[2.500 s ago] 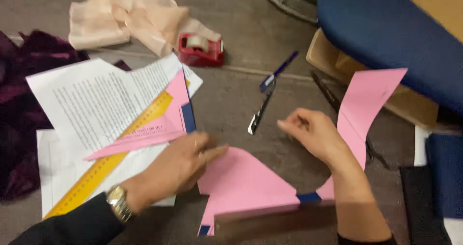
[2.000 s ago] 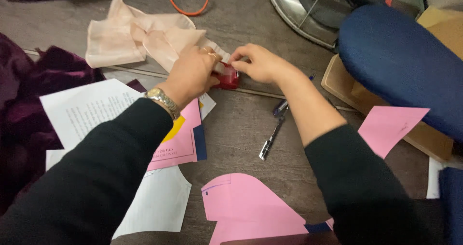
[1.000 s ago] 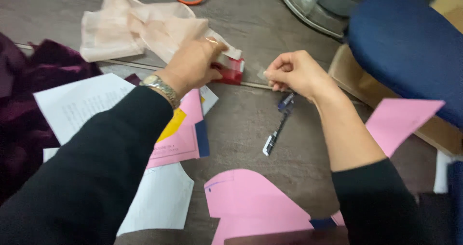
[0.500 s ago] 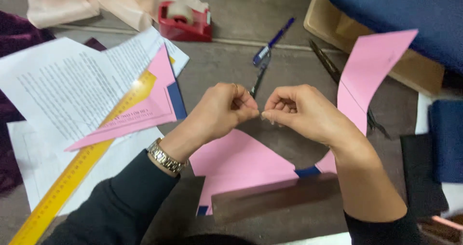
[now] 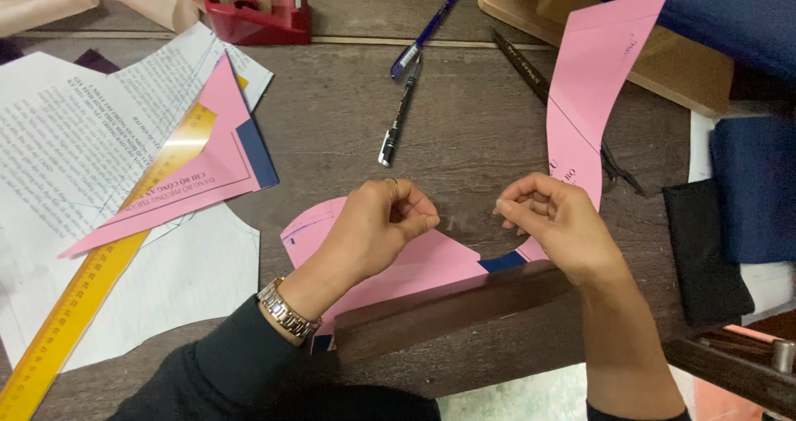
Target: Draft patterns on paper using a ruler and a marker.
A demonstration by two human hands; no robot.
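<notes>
Though both hands hovered close over the desk, whatever ran between them was too thin to make out; prob. a strip of clear tape, can't confirm. Left hand had its grip clenched, fingertips curled in at the thumb. Right hand pinched thumb to forefinger; can't tell what, if anything, sat in the pinch. Both were above the pink paper pattern piece, partly hidden by the left wrist and a dark wood strip at the near edge. A red tape dispenser was cut off at the top. A curved pink piece lay right of centre, with scissors mostly covered under it. Desk was dark scuffed wood, w/ a blue pen, black pen, yellow ruler and printed sheets at left.
</notes>
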